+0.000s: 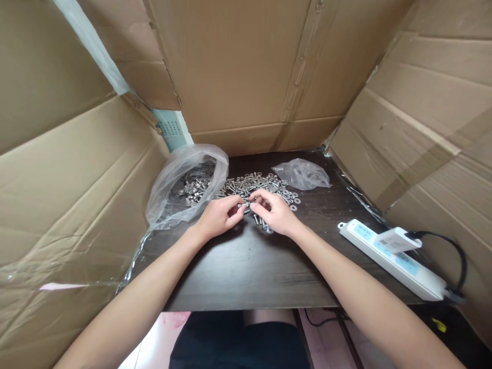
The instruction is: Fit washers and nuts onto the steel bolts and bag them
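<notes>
Between my two hands a small metal bolt (pixel 243 205) lies nearly level, with what looks like a nut or washer on it. My left hand (pixel 218 218) pinches one end with thumb and index finger. At the other end, the thumb and fingers of my right hand (pixel 274 211) are closed on the same bolt. Just beyond the fingers spreads a loose pile of bolts, nuts and washers (pixel 253 183). Several bolts (pixel 261 221) lie beneath my right hand, partly hidden by it.
An open clear plastic bag (pixel 163 197) with metal fasteners stands at the left. A crumpled clear bag (pixel 303 173) lies at the back right. On the right rests a white power strip (pixel 392 259) with a plugged-in adapter (pixel 397 240). Cardboard walls (pixel 246 66) surround the dark table (pixel 246 277).
</notes>
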`<state>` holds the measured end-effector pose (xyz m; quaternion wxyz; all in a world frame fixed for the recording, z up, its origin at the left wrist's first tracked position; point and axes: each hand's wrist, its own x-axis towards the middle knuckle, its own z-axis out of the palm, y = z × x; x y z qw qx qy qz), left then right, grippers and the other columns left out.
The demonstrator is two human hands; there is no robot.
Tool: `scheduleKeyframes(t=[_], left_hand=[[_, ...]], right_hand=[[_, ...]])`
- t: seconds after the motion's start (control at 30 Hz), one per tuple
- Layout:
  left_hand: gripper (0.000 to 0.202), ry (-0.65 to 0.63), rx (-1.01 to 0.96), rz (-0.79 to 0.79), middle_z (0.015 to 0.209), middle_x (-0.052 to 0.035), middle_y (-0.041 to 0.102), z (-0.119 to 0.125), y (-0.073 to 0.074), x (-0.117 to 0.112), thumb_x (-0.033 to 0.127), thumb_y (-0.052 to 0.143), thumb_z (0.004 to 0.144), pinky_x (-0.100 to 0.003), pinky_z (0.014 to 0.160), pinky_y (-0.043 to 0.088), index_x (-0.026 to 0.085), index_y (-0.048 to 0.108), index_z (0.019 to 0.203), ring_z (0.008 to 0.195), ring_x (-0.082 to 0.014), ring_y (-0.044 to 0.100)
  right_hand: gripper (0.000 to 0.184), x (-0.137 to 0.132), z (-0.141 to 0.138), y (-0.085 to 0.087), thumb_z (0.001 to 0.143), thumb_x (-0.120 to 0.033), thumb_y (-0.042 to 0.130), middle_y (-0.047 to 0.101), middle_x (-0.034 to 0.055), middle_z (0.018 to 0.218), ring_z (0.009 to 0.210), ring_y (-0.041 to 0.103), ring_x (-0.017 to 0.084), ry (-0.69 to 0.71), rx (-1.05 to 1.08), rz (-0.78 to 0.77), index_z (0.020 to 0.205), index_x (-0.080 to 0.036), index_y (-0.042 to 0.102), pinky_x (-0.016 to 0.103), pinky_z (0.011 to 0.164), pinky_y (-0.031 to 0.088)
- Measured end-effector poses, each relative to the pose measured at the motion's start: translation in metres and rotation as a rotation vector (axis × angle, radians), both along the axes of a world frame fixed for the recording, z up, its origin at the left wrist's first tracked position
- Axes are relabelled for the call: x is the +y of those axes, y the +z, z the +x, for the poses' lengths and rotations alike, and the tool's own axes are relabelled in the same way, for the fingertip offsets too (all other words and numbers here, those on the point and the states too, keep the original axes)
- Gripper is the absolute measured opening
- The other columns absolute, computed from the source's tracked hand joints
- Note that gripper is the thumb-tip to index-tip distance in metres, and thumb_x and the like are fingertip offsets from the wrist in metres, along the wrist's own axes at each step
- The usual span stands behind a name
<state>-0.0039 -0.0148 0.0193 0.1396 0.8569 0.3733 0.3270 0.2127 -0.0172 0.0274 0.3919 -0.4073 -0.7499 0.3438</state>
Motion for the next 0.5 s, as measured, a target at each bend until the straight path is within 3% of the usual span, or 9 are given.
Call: scheduleKeyframes(t=[0.07,0.27,0.5], left_hand=[[0.018,-0.014,0.004,0.005,0.072,0.0011,0.060,0.0004,0.0003,-0.0004,0.030,0.051,0.100,-0.024,0.062,0.039,0.018,0.064,0.095,0.061,-0.0117,0.052],[0.017,-0.069,0.043,-0.021,0.077,0.0000,0.063,0.0006,0.0024,-0.0012,0.029,0.052,0.098,-0.025,0.064,0.041,0.018,0.064,0.093,0.065,-0.0130,0.056],[0.021,0.031,0.116,-0.073,0.077,0.0000,0.066,0.0007,0.0050,-0.0017,0.038,0.052,0.099,-0.027,0.065,0.040,0.020,0.064,0.101,0.064,-0.0148,0.058]], right_hand=[[0.017,-0.0006,-0.0026,-0.0013,0.091,-0.032,0.061,0.060,-0.0022,0.074,0.062,0.052,0.014,0.032,-0.002,-0.006,0.102,-0.021,0.064,0.027,0.062,0.042],[0.019,-0.0042,-0.0068,-0.0051,0.099,-0.030,0.052,0.061,0.0010,0.077,0.068,0.054,0.015,0.057,-0.081,0.121,0.085,-0.020,0.062,0.029,0.066,0.041],[0.014,-0.0020,-0.0051,-0.0079,0.101,-0.027,0.049,0.062,0.0041,0.087,0.077,0.056,0.018,0.022,-0.150,0.250,0.093,-0.020,0.057,0.032,0.072,0.042]])
